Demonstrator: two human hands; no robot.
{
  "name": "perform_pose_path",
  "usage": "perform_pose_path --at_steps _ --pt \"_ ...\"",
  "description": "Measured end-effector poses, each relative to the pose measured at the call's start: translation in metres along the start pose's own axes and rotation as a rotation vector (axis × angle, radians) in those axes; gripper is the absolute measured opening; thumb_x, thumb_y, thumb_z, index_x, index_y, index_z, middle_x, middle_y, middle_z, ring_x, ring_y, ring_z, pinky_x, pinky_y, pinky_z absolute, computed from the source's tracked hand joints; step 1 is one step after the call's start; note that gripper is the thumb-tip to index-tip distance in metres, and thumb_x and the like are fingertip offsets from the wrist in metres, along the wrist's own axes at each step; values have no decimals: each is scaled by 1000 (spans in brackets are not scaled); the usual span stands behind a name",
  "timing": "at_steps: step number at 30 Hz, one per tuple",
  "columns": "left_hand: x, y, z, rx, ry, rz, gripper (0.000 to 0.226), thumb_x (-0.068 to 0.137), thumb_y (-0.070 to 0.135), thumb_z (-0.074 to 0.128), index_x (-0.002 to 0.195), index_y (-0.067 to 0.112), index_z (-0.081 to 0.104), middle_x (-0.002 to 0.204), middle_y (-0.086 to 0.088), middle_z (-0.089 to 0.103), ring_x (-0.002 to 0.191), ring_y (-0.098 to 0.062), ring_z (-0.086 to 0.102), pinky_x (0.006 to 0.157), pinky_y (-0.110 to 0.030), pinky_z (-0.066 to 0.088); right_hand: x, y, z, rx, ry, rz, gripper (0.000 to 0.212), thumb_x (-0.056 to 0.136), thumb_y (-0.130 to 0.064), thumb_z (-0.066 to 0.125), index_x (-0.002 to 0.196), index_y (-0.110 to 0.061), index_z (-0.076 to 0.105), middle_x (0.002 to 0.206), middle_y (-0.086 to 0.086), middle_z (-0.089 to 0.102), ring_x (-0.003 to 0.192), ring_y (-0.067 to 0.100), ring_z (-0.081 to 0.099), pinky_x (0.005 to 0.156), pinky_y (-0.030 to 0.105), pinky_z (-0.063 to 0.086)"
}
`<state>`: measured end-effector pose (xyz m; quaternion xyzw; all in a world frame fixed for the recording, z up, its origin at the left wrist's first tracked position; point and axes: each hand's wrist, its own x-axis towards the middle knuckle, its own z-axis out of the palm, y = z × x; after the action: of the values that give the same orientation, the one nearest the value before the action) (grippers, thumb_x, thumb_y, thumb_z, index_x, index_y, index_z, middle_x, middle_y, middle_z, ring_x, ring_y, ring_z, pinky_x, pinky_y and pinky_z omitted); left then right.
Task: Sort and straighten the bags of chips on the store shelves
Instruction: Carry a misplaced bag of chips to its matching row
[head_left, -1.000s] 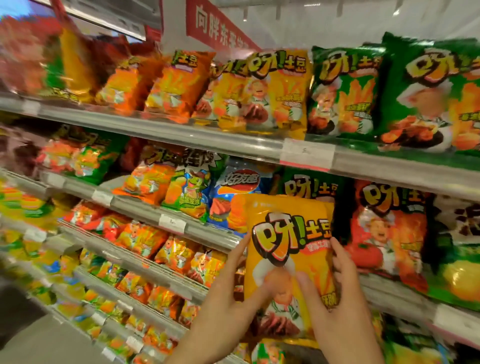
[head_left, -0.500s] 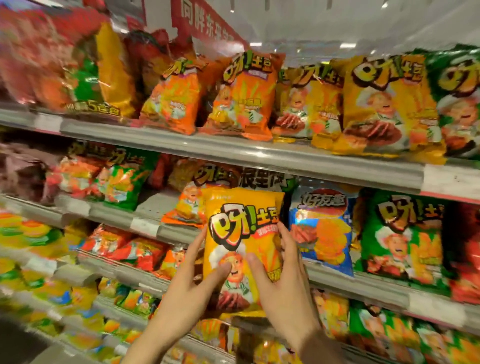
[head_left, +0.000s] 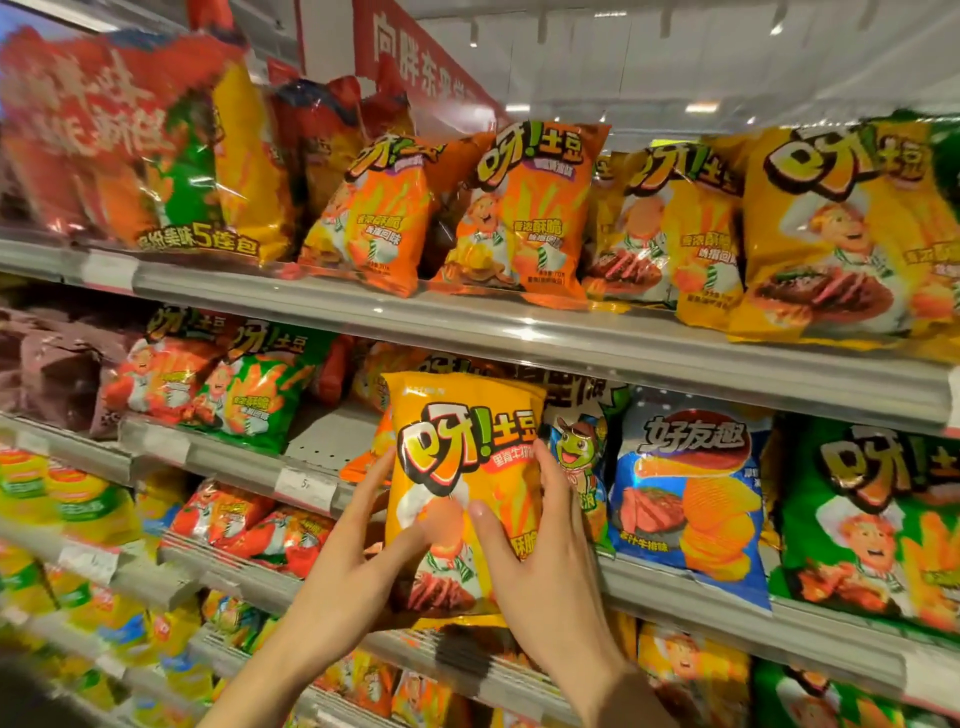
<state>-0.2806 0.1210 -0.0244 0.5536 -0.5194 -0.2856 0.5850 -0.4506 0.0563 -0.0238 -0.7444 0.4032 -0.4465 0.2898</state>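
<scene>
Your left hand (head_left: 358, 566) and right hand (head_left: 540, 561) both grip yellow chip bag (head_left: 462, 467), one per side, thumbs on front face, fingers wrapped behind edges. You hold bag upright in front of middle shelf (head_left: 675, 587), just left of blue chip bag (head_left: 691, 493). Orange bags (head_left: 524, 218) stand on top shelf (head_left: 467, 322) above; green bag (head_left: 872, 525) far right on middle shelf

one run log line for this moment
step: holding | object: yellow chip bag | left hand: grips | right hand: grips | bag upright before middle shelf
</scene>
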Motion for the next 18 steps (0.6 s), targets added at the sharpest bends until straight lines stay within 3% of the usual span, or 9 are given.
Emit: perform_pose_path --at_steps 2,6,9,11,13,15,18 --pt "9 -4 -8 6 0 13 82 69 68 69 142 65 31 140 38 48 126 17 45 107 -32 41 6 -3 8 -22 6 13 80 92 -63 54 152 -54 3 157 -25 23 128 -10 31 109 21 33" --pt "28 -12 -26 -10 -47 11 77 73 65 70 141 66 33 146 31 46 136 5 42 116 -44 36 14 -10 28 -99 79 13 78 94 -63 51 154 -51 3 161 -20 21 141 -1 30 117 32 34" --pt "39 -19 -39 -28 -81 31 72 83 55 73 143 62 34 148 32 45 137 5 42 118 -46 34 18 -13 37 -148 92 54 75 90 -76 35 152 -55 -2 163 -19 21 146 7 32 117 41 36" --pt "44 -23 -44 -24 -92 39 75 81 58 73 144 61 33 150 33 40 140 5 37 119 -44 32 21 -14 35 -177 136 94 74 86 -84 24 150 -58 -4 163 -15 25 142 9 40 114 45 41" --pt "47 -27 -48 -9 -102 62 78 80 59 74 145 61 31 154 32 35 142 6 32 118 -38 29 23 -16 27 -201 193 101 72 90 -79 20 154 -53 -1 163 -11 26 142 9 39 117 40 36" --pt "50 -29 -50 -1 -107 55 73 85 49 71 145 61 30 155 30 33 140 5 32 111 -33 30 28 -17 15 -266 230 101 69 98 -67 24 159 -41 4 165 -9 21 149 10 26 118 27 21" --pt "54 -30 -56 -6 -129 30 75 82 56 74 141 68 30 152 26 41 140 -5 41 113 -41 35 42 -9 0 -457 259 113 68 104 -54 31 162 -23 12 164 2 22 151 19 21 118 32 22"
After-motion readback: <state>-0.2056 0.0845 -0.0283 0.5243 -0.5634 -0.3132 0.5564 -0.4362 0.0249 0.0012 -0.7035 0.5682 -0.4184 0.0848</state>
